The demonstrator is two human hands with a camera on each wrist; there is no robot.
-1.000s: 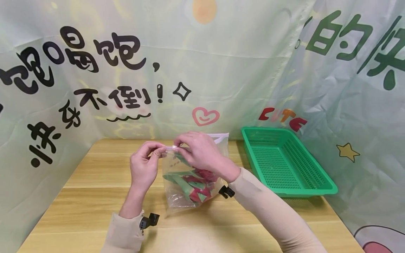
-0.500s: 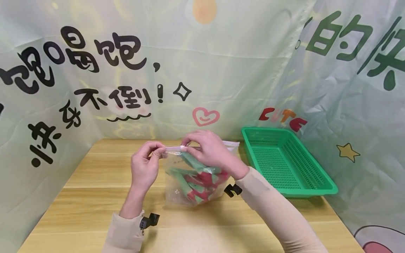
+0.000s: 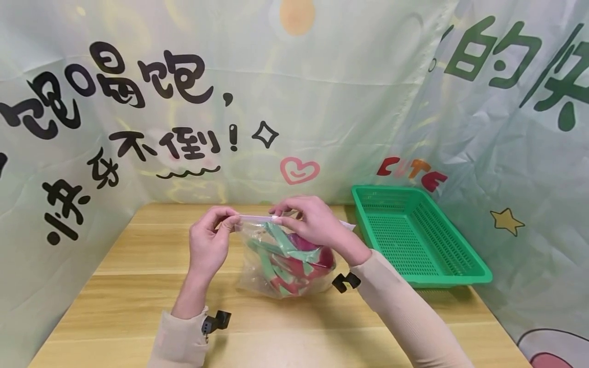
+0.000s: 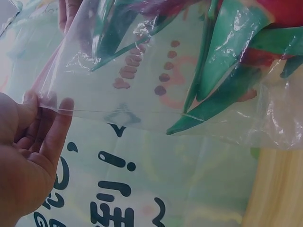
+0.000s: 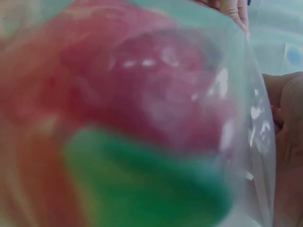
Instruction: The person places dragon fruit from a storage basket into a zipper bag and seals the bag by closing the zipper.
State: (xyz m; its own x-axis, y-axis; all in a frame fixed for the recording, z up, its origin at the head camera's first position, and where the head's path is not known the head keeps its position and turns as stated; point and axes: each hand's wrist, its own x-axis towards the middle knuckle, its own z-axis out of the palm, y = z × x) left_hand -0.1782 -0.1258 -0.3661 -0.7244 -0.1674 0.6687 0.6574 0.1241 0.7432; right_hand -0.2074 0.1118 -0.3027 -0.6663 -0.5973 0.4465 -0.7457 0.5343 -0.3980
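Observation:
A clear plastic zip bag [image 3: 257,273] stands on the wooden table [image 3: 115,306], holding a red fruit with green scales [image 3: 294,260]. My left hand [image 3: 209,240] pinches the bag's top left corner. My right hand [image 3: 313,225] pinches the white seal strip [image 3: 255,218] further right along the top edge. In the left wrist view the bag [image 4: 156,94] hangs above my left hand [image 4: 33,146], with green scales [image 4: 222,71] showing through. The right wrist view is filled by the blurred red and green fruit [image 5: 128,118] pressed against the plastic.
A green plastic basket [image 3: 414,232] sits on the table to the right of the bag, holding nothing. A printed cloth backdrop [image 3: 294,92] closes in the back and both sides. Bare wood lies in front and to the left.
My right hand has slid rightward along the seal strip while the left hand stayed at its corner. The bag's top has stretched wider and the fruit has shifted right.

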